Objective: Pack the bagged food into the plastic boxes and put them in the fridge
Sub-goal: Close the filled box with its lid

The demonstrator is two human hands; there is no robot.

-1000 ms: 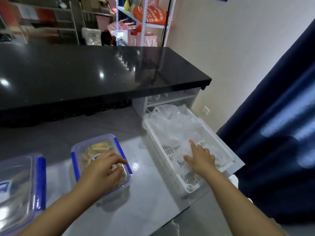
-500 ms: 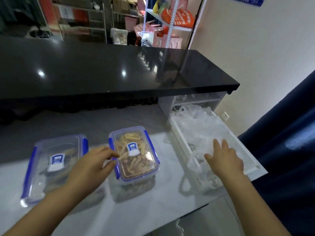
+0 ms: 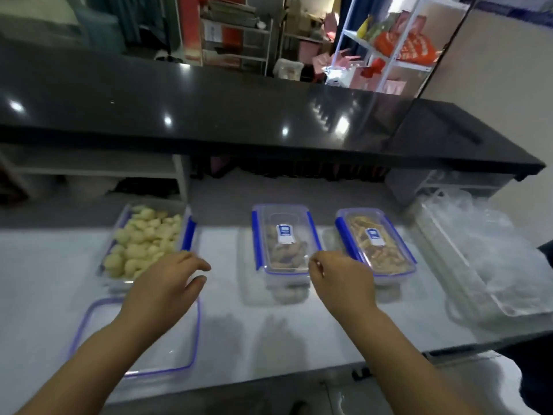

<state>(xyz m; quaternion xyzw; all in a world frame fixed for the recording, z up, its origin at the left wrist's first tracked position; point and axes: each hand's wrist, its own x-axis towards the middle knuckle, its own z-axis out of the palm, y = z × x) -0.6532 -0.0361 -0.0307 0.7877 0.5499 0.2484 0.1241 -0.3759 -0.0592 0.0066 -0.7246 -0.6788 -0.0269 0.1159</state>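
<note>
View has swung left since half a second ago; right hand has left the white tray and both hands now hover mid-counter. Nearest: loose lid flat on the counter, left hand above it, open, fingers spread, empty. Right hand loosely curled, empty. Beyond: open box of pale pieces, likely awaiting that lid; two lidded boxes, apparently ready for the fridge.

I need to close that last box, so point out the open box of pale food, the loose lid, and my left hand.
open box [image 3: 143, 244], head view, on the pale food inside.
loose lid [image 3: 98, 322], head view, bare clear panel.
left hand [image 3: 161, 289], head view, back of hand.
</note>
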